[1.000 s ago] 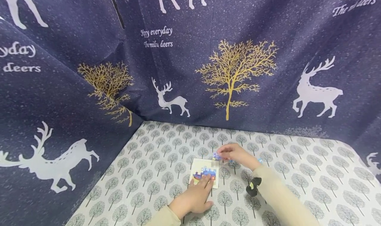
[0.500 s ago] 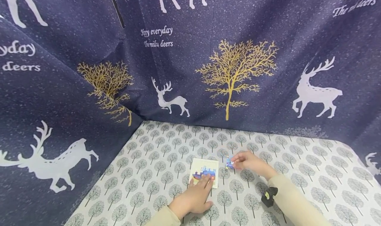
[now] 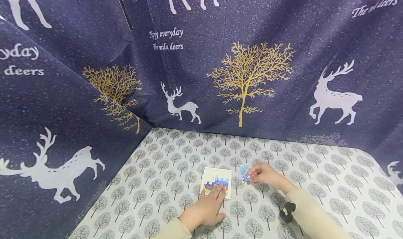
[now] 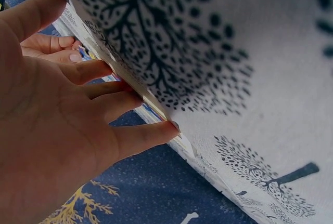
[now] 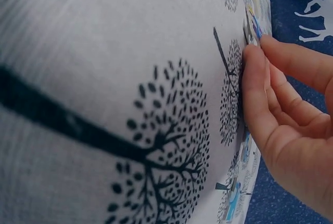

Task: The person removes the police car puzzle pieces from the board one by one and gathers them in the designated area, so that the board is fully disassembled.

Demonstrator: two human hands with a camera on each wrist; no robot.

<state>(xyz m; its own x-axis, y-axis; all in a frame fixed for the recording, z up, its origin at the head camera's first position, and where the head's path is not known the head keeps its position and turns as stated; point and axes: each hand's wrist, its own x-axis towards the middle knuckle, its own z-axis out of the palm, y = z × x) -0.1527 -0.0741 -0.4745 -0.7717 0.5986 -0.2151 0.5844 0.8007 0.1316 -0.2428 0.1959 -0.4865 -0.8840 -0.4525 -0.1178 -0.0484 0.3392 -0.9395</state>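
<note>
My left hand (image 3: 206,207) lies on the lower part of a cream puzzle board (image 3: 217,172) with a partly covered blue, purple and yellow picture. In the left wrist view, its outstretched fingers (image 4: 143,135) press on the board's edge. To the right of the board, my right hand (image 3: 266,175) pinches a small blue puzzle piece (image 3: 245,178) between thumb and fingertips, close to the cloth. The right wrist view shows that piece (image 5: 255,25) edge-on, mostly hidden by the fingers. Another light-blue piece (image 5: 233,203) lies on the cloth near the right hand.
A white cloth with printed trees (image 3: 176,190) covers the table. Dark blue curtains (image 3: 195,74) with deer and gold trees stand behind and to the left. A black wrist device (image 3: 287,212) sits at the right sleeve.
From the board's top right corner, my right hand has drawn back rightward and slightly nearer with the puzzle piece, which now shows turned differently. The left hand and board stay put.
</note>
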